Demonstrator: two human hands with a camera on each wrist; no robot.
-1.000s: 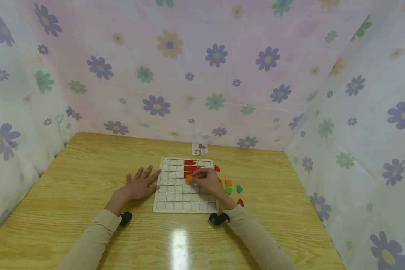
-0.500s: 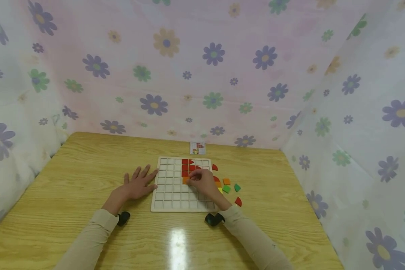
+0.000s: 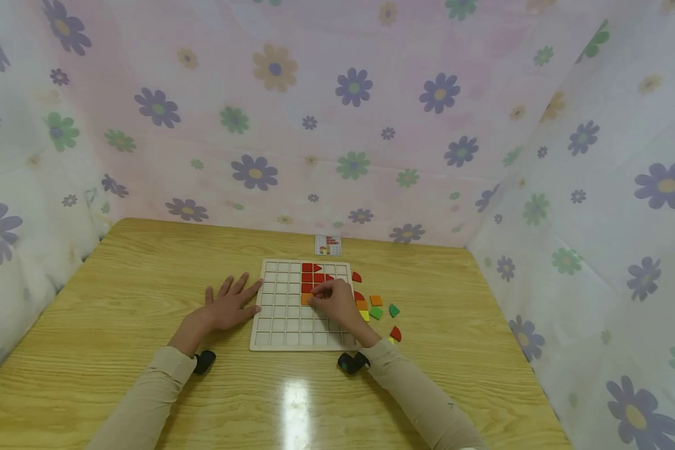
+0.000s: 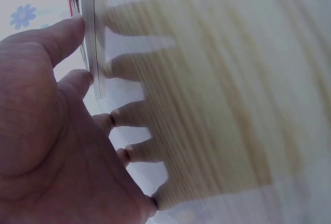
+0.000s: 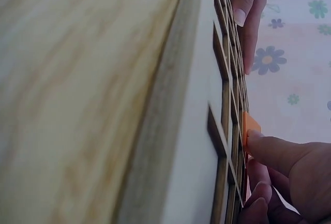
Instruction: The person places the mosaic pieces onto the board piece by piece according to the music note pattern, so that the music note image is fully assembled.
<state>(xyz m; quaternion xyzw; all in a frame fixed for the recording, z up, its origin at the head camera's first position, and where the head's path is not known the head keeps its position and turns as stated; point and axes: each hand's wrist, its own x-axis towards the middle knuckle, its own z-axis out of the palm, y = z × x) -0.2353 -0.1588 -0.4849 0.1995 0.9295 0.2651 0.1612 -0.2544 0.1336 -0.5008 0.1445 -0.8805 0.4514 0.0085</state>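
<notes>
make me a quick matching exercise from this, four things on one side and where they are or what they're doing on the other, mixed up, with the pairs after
Things:
1. left hand
2. right hand
3. picture card
4. dark green piece

Places and states:
A. fingertips at an orange square
B. on the table, right of the grid board
C. fingers spread, at the board's left edge
D. beyond the board's far edge

Pairs: 1-C, 2-A, 3-D, 4-B

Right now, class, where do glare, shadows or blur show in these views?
Head: white glare on the table, nearer the camera than the board; left wrist: dark finger shapes beside the left hand, reflection or shadow; right wrist: table blurred, board's grid crisper.
</notes>
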